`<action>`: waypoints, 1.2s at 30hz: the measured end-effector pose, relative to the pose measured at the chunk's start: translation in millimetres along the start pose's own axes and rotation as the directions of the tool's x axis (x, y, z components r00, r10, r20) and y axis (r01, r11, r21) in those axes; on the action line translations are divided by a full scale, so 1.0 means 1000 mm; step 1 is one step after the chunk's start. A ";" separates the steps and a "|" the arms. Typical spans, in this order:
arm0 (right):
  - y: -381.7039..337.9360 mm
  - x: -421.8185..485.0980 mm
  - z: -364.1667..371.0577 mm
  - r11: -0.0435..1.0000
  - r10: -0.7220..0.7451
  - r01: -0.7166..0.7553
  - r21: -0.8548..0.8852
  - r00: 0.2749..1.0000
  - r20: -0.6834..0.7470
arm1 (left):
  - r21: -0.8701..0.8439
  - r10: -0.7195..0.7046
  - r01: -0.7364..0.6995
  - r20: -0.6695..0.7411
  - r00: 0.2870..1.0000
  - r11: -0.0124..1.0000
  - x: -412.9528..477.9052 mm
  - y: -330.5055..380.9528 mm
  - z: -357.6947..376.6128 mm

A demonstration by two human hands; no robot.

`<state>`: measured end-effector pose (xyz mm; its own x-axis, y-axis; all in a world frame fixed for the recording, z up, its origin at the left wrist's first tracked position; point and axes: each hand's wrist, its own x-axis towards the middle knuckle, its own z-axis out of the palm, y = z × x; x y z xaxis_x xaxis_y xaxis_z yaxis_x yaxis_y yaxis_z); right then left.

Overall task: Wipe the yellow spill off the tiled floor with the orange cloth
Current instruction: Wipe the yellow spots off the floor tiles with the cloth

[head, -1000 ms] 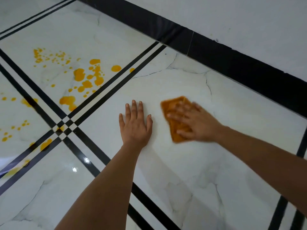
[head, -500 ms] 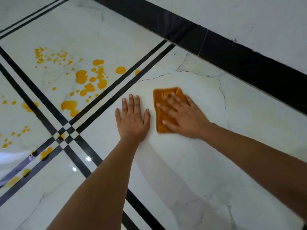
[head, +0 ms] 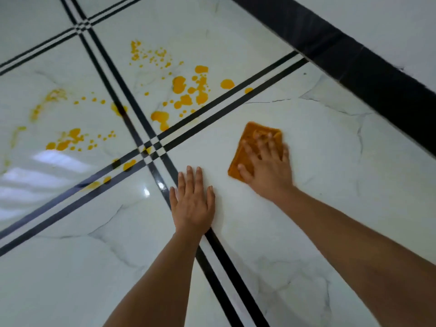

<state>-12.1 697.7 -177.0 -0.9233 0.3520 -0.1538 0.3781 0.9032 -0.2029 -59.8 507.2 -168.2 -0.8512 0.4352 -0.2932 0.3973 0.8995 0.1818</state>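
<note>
The cloth (head: 253,140) had slid right; right hand (head: 266,166) pressed it flat, fingers spread, left hand (head: 192,204) open, bracing on floor (head: 330,142), spill (head: 188,90) far-left untouched.

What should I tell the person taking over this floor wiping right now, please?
Left hand: flat on the floor, empty, bracing.
Right hand: pressing the orange cloth flat on the tile by the black baseboard.
Yellow spill: drops and puddles lie on the tiles beyond the black stripes, apart from the cloth.
Done: the tile under the cloth looks clean.
Left: all the visible spill.
</note>
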 end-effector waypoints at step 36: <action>-0.224 -0.208 0.089 0.983 0.175 -0.180 -0.029 0.978 -0.111 | 0.075 0.341 -0.346 0.074 0.937 0.935 -0.175 -0.256 0.012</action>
<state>100.8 400.6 -186.0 -0.8443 0.5300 -0.0788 0.5357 0.8320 -0.1441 -8.8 201.8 -174.3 -0.6367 0.7175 -0.2825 0.6921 0.6933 0.2010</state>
